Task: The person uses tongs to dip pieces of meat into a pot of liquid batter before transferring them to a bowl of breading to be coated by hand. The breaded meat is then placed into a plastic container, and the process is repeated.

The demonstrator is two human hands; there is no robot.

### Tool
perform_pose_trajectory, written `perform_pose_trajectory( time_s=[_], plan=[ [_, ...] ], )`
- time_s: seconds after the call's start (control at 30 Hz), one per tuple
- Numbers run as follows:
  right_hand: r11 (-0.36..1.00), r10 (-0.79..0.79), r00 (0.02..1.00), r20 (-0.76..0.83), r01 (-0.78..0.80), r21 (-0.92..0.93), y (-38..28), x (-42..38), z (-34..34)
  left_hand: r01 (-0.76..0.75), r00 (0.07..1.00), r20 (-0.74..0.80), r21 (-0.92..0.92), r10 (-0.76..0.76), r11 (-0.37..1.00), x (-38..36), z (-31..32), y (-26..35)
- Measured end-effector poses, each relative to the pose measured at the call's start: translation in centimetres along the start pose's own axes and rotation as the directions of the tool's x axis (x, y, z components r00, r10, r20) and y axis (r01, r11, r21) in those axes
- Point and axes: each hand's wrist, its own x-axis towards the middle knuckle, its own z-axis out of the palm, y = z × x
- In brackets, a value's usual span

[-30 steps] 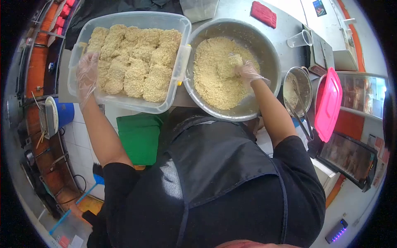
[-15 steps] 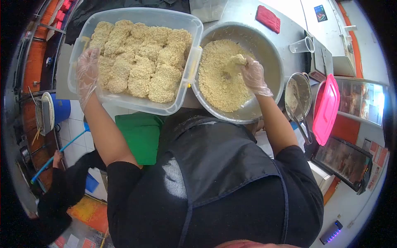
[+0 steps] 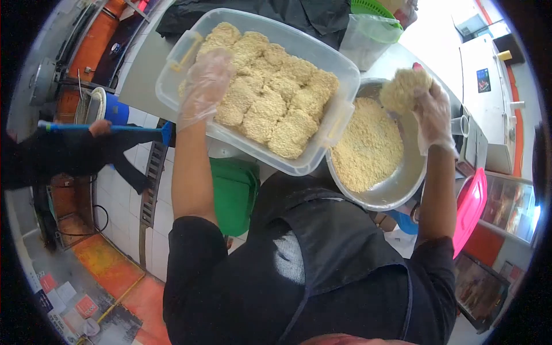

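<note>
Head view: right hand (image 3: 434,115) closed around a crumbed cutlet (image 3: 404,89), up above the far edge of the metal bowl (image 3: 409,178). Left hand (image 3: 204,86) open, flat on the coated pieces in the clear tub (image 3: 339,69) beside the bowl. Best to shake off loose crumbs over the bowl, then lay down gently, no squeezing.

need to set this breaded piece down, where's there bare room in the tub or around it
The clear tub is crowded: breaded pieces cover most of its floor. The one open-looking patch is the corner by the tub's handle, beside the left hand. The right hand holds a breaded piece above the metal bowl, whose crumbs leave its near inner wall bare.
</note>
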Motion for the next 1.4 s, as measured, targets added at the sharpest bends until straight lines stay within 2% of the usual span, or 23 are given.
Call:
perform_pose_trajectory(
  time_s=[0.07,0.13,0.2,0.23,0.27,0.33,0.37,0.4,0.53,0.6,0.63,0.7,0.73,0.8,0.83,0.97,1.03,1.1,1.17,1.23,1.27,1.33,1.4],
  plan=[
    [0.973,0.068,0.998,0.013,-0.069,0.220,-4.8,0.6,4.3,0.055,0.993,0.105,-0.066,-0.048,0.996,-0.6,0.1,0.8],
    [0.944,-0.289,0.926,0.241,0.317,-0.087,-3.0,3.7,7.3,0.113,0.974,0.212,-0.133,-0.083,0.985,-0.8,0.4,1.0],
    [0.999,0.008,0.935,0.354,-0.023,0.038,-6.6,4.1,13.6,0.087,0.923,0.376,-0.005,-0.078,0.996,-0.3,0.8,0.7],
    [0.804,-0.122,0.865,0.486,0.373,-0.463,-7.3,4.9,16.2,0.085,0.925,0.372,-0.006,-0.077,0.996,-0.2,0.4,1.0],
    [0.252,-0.131,0.752,0.646,0.656,-0.712,-7.6,6.1,18.5,0.086,0.912,0.403,-0.011,-0.075,0.996,0.0,-0.3,1.5],
    [0.312,-0.305,0.679,0.668,0.734,-0.603,-4.6,8.2,22.9,0.091,0.902,0.425,-0.015,-0.076,0.996,0.2,-0.9,1.9],
    [0.304,-0.308,0.676,0.670,0.737,-0.604,1.7,13.2,26.9,0.084,0.897,0.435,0.012,-0.081,0.996,0.2,-0.9,1.9],
    [0.684,-0.189,0.740,0.645,0.570,-0.454,7.9,17.4,30.0,0.075,0.892,0.444,0.038,-0.084,0.996,0.2,-1.0,2.0],
    [0.706,-0.035,0.890,0.455,0.344,-0.619,4.5,15.6,30.4,0.002,0.941,0.339,-0.057,0.017,0.998,-0.6,0.5,0.8],
    [0.688,-0.136,0.950,0.281,0.295,-0.663,-3.8,8.9,27.5,-0.005,0.922,0.387,0.049,-0.015,0.999,-0.5,-1.2,2.5],
    [0.688,-0.140,0.950,0.278,0.295,-0.663,-2.5,9.1,28.1,-0.008,0.923,0.385,0.050,-0.012,0.999,-0.4,-1.2,2.4],
    [0.186,-0.533,0.661,0.528,0.700,-0.689,1.1,9.4,29.2,-0.059,0.896,0.444,0.176,-0.026,0.983,-0.3,-0.7,2.5],
    [0.188,-0.536,0.663,0.523,0.697,-0.692,0.3,7.9,29.1,-0.065,0.896,0.443,0.179,-0.021,0.982,-0.4,-0.2,2.1],
    [0.467,-0.298,0.830,0.471,0.557,-0.687,-1.6,4.5,29.1,-0.100,0.906,0.422,0.205,0.005,0.974,-0.6,0.6,1.2],
    [0.428,-0.136,0.821,0.554,0.554,-0.715,-3.4,4.8,28.6,-0.112,0.906,0.424,0.212,0.012,0.971,-0.5,0.0,1.5],
    [0.512,-0.244,0.858,0.452,0.510,-0.691,-2.4,5.1,28.9,-0.067,0.896,0.444,0.135,0.000,0.989,0.0,-0.1,1.3],
    [0.534,-0.119,0.843,0.525,0.500,-0.682,-2.5,5.6,28.4,-0.070,0.899,0.438,0.111,0.014,0.991,-0.1,0.3,0.9],
    [0.507,-0.165,0.838,0.521,0.525,-0.683,-1.0,5.8,28.8,-0.085,0.982,0.178,0.151,0.058,0.985,-0.6,0.2,1.3],
    [0.479,-0.202,0.829,0.522,0.548,-0.686,-1.6,5.6,27.9,-0.045,0.972,0.236,0.117,0.016,0.992,-0.3,0.9,0.7],
    [0.690,-0.050,0.776,0.628,0.482,-0.541,-4.5,6.1,25.6,-0.002,0.956,0.292,0.091,-0.024,0.996,0.0,1.8,0.3],
    [0.694,-0.065,0.776,0.628,0.487,-0.531,-4.6,6.1,25.1,-0.019,0.941,0.339,0.080,-0.009,0.997,0.1,2.1,-0.1],
    [0.625,-0.452,0.677,0.581,0.705,-0.335,-4.6,5.2,23.7,-0.026,0.924,0.383,0.075,-0.004,0.997,0.3,1.5,0.8],
    [0.576,-0.648,0.595,0.476,0.791,-0.205,-4.1,2.5,18.8,-0.009,0.922,0.384,0.161,-0.054,0.987,0.2,1.0,2.0]
  ],
)
